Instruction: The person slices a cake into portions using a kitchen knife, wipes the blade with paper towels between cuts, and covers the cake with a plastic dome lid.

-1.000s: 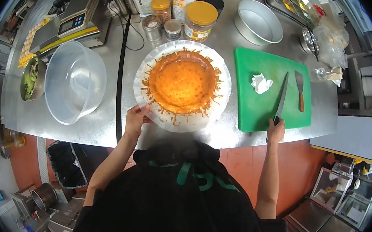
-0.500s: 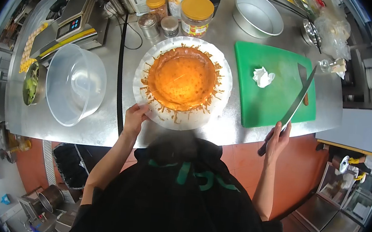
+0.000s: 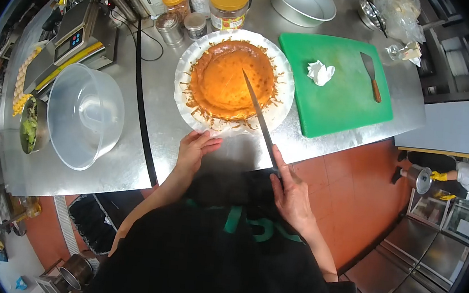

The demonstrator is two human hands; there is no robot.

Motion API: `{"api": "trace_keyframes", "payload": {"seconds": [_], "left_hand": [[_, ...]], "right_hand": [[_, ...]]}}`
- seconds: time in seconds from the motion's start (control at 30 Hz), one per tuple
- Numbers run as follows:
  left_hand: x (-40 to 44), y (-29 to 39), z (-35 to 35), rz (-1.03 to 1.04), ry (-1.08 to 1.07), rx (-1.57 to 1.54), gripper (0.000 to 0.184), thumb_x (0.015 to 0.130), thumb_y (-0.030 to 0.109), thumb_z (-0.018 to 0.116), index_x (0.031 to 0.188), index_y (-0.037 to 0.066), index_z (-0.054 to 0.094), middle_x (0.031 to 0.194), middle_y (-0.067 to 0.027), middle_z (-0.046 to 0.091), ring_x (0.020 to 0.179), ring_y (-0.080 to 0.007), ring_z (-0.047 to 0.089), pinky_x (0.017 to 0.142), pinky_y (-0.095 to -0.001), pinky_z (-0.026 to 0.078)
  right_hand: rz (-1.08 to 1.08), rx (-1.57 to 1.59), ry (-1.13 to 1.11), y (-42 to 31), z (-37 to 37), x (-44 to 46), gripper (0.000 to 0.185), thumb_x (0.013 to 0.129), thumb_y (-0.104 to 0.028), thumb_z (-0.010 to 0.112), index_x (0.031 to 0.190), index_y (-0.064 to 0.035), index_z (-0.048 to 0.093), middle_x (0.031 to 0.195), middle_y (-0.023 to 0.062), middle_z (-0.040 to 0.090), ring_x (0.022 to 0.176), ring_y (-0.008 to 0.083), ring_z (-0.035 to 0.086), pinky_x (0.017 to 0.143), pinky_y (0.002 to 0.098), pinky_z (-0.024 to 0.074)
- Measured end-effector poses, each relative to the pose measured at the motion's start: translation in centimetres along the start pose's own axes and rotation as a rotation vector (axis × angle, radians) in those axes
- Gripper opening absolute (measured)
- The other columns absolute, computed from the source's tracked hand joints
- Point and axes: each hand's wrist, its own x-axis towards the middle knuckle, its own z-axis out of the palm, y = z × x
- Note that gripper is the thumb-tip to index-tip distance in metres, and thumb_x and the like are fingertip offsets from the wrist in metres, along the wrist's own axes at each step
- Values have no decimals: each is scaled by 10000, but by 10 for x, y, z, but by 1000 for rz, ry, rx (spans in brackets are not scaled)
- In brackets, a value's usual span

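A round golden-brown cake (image 3: 230,81) with browned, spattered edges sits on white round paper or board (image 3: 284,97) in the head view. My right hand (image 3: 291,197) is closed round the dark handle of a long knife (image 3: 262,121). The blade slants up and left over the right part of the cake, its tip near the middle; whether it touches the surface I cannot tell. My left hand (image 3: 193,153) is at the white rim's near edge, fingers stretched and partly apart, not wrapped round anything.
On the right lies a green cutting board (image 3: 339,111) with crumpled white paper (image 3: 320,73) and a spatula (image 3: 372,75). A clear plastic tub (image 3: 85,118) and a scale (image 3: 69,46) stand left. Jars (image 3: 228,4) and a round cake tin (image 3: 303,6) are behind. Another person (image 3: 452,173) holds a pot at far right.
My right hand has brought the knife left from beside the green board to over the cake. My left hand has shifted right along the rim and loosened its fingers. The view has turned slightly.
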Motion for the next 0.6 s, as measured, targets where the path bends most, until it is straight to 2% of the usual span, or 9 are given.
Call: {"api": "trace_keyframes", "payload": {"seconds": [0.07, 0.2, 0.3, 0.37, 0.4, 0.47, 0.5, 0.57, 0.6], "left_hand": [[4, -2, -4, 8, -17, 18, 142, 888, 60, 584, 963, -49, 533, 964, -170, 600, 843, -304, 667, 722, -363, 579], [4, 2, -5, -10, -24, 48, 124, 883, 46, 585, 952, -43, 535, 942, -167, 605, 834, -300, 670, 709, -358, 577], [9, 0, -17, -3, -35, 69, 182, 884, 103, 603, 962, -48, 537, 926, -165, 612, 805, -290, 672, 678, -352, 574], [13, -4, -36, 2, -17, 167, 267, 882, 184, 622, 981, -50, 539, 916, -163, 618, 770, -278, 672, 647, -344, 571], [11, -6, -40, -6, -21, 169, 267, 882, 184, 622, 981, -50, 539, 916, -163, 618, 770, -278, 672, 647, -344, 571], [10, -7, -44, -33, 28, 146, 386, 874, 300, 633, 1018, -44, 536, 945, -171, 622, 758, -273, 669, 622, -345, 567], [7, -3, -39, -38, 26, 148, 386, 874, 300, 633, 1018, -44, 536, 945, -171, 622, 758, -273, 669, 622, -345, 567], [-2, 7, -23, -299, -89, 147, 450, 867, 363, 633, 1057, -32, 530, 969, -170, 623, 790, -272, 667, 637, -353, 560], [-1, 6, -20, -304, -90, 150, 450, 867, 363, 633, 1057, -32, 530, 969, -170, 623, 790, -272, 667, 637, -353, 560]], "right_hand": [[-127, -148, -29, 9, 7, -3, 680, 839, -20, 555, 1439, -168, 271, 784, 287, 589, 589, 427, 574, 559, 497, 468], [-136, -193, -15, 3, 12, -5, 706, 825, -11, 550, 1447, -167, 254, 821, 294, 588, 585, 426, 571, 564, 492, 482], [-81, -198, -7, -14, 9, -3, 708, 826, -16, 540, 1451, -163, 242, 806, 277, 591, 612, 424, 575, 577, 488, 483], [4, -198, -75, -20, 12, -2, 638, 840, 25, 552, 1415, -125, 322, 861, 224, 589, 706, 414, 576, 632, 466, 466], [13, -198, -75, -23, 14, -3, 638, 840, 25, 552, 1415, -125, 322, 861, 224, 589, 706, 414, 576, 632, 466, 466], [4, -204, -63, -26, 17, 0, 648, 835, 23, 557, 1419, -121, 315, 851, 225, 593, 709, 410, 582, 618, 469, 466], [10, -204, -62, -29, 19, 1, 648, 835, 23, 557, 1419, -121, 315, 851, 225, 593, 709, 410, 582, 618, 469, 466], [46, -212, -49, -35, 22, 3, 644, 833, 23, 558, 1417, -112, 321, 826, 225, 591, 708, 404, 586, 616, 465, 465], [51, -211, -49, -35, 25, 4, 644, 833, 23, 558, 1417, -112, 321, 826, 225, 591, 708, 404, 586, 616, 465, 465]]}}
